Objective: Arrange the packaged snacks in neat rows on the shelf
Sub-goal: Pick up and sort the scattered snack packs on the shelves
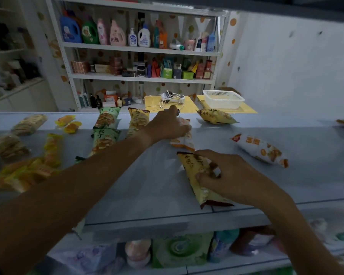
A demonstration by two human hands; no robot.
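While left hand (168, 126) grasps white packet (184, 140) and right hand (232, 175) yellow packet (199, 175), risk knocking neighbouring rows askew.

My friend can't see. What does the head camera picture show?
Two bare hands arrange snack packets on a pale blue shelf: the left hand holds a white-and-orange packet, the right hand grips a yellow packet. Green packets lie in a row nearby.
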